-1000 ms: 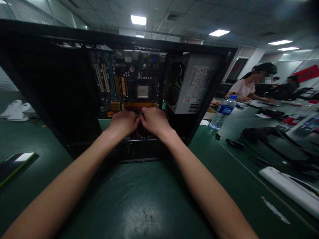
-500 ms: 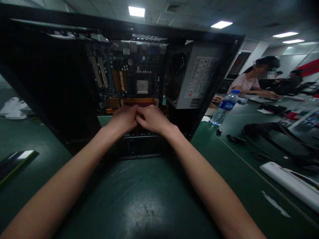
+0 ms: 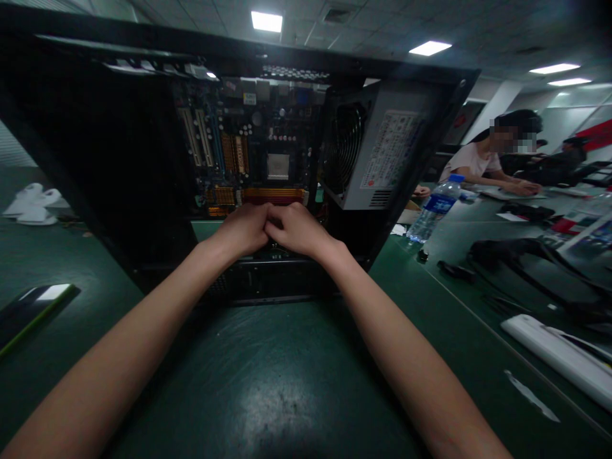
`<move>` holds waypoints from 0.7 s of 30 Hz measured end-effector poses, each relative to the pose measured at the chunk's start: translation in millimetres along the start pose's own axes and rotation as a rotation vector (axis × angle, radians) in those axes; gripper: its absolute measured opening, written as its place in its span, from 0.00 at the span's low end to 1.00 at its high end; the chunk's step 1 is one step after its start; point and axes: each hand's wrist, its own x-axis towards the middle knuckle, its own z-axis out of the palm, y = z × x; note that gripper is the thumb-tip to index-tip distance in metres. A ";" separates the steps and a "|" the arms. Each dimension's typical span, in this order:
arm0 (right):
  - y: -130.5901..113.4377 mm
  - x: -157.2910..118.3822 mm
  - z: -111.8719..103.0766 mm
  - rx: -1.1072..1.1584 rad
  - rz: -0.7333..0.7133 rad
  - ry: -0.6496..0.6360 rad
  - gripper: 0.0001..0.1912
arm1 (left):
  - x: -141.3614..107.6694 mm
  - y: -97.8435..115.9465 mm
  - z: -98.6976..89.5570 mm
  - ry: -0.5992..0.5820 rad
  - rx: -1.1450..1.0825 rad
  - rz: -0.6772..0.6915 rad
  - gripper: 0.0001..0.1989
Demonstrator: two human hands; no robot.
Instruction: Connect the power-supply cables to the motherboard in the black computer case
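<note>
1. An open computer case [image 3: 109,153] stands on the green tabletop [image 3: 277,357], its inside facing the wearer, with a motherboard [image 3: 296,137] mounted within.
2. The left hand [image 3: 245,229] reaches into the case, knuckles up and fingers curled down out of sight; whether they pinch anything, I cannot tell.
3. The right hand [image 3: 301,228] meets it, thumb and forefinger side against the left hand's (a small dark gap shows in the curl); what its hidden fingertips hold, if anything, cannot be told.
4. Both hands are at the lower edge of the orange and red memory slots [image 3: 275,193], in front of the board; contact with the slots is unclear.
5. Above the hands sits a square silver processor [image 3: 278,166]; to its left are two pale expansion slots [image 3: 197,137].
6. A grey power supply [image 3: 382,153], with a round fan grille [image 3: 345,140], fills the case's upper right.
7. Right of the case stands a blue-capped water bottle [image 3: 436,204]; nearer lies a white power strip [image 3: 554,350].
8. At far left lies a green-edged smartphone [image 3: 36,303].
</note>
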 end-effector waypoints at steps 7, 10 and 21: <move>-2.8 1.1 -2.4 -0.108 0.233 -0.593 0.20 | 4.3 -9.0 8.7 -0.333 0.103 0.131 0.15; -0.7 2.5 -3.3 -0.100 0.240 -0.739 0.20 | 2.6 -6.6 5.3 -0.348 0.078 0.145 0.15; 0.9 2.8 -2.7 -0.082 0.182 -0.729 0.18 | 6.2 -10.4 12.0 -0.475 -0.050 0.164 0.14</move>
